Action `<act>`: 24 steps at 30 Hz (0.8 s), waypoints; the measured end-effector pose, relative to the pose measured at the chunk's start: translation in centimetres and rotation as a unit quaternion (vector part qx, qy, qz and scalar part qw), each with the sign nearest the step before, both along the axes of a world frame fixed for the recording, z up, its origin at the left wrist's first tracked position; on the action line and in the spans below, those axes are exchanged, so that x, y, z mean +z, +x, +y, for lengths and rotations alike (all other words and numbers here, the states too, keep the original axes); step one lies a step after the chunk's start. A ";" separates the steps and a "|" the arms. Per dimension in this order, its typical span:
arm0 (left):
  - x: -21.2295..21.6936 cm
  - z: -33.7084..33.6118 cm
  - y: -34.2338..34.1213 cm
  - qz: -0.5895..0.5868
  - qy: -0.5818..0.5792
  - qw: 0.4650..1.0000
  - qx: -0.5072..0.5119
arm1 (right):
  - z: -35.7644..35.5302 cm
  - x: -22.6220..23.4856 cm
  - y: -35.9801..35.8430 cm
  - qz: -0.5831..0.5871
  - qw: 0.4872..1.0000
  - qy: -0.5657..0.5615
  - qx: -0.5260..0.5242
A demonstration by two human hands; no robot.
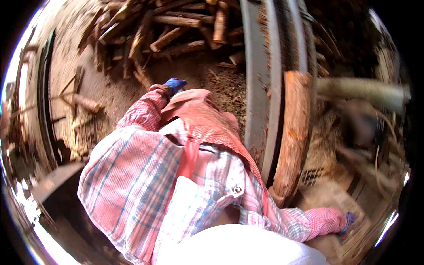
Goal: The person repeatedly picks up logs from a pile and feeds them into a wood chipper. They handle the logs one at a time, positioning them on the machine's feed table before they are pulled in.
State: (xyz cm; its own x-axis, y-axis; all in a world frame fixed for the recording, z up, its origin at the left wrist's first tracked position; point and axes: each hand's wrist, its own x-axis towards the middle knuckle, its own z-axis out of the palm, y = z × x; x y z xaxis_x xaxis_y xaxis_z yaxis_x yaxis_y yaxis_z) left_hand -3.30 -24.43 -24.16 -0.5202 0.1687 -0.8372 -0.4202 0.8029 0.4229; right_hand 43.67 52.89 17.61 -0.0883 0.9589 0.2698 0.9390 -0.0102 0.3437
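My left hand [175, 84], in a blue glove, is held out over the dirt floor beside my orange apron [207, 121]. Its fingers are small and blurred, so their grip is unclear. Far to the lower right, my right hand [349, 222] wears a dark blue-purple glove and is near a pale wooden board [329, 198]. A small red spot shows by it; the fingers are mostly hidden. Between my two arms, a peeled reddish-brown log [292, 128] lies lengthwise along a metal rail track [256, 88]. Neither hand touches that log.
A heap of cut logs [176, 31] lies ahead on the left. A pale thick pole or pipe [362, 92] crosses on the right, above a blurred, rounded machine part [360, 121]. One short log [87, 103] lies at the left, near a dark upright post [45, 97].
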 end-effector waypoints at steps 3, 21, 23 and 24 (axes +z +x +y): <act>3.3 -4.2 0.4 0.140 0.030 0.958 -0.250 | -0.9 -0.9 -8.8 0.176 0.977 -0.005 0.123; -11.2 -17.2 -15.5 -0.037 0.078 0.974 0.211 | -47.1 -20.3 -81.7 0.492 0.484 -0.581 0.431; -9.5 -17.0 -18.6 -0.067 0.116 0.953 0.271 | -44.8 -34.8 -84.9 0.346 0.551 -0.678 0.342; -11.1 -17.3 -18.7 -0.048 0.138 0.944 0.297 | -44.4 -42.5 -85.9 0.342 0.540 -0.723 0.261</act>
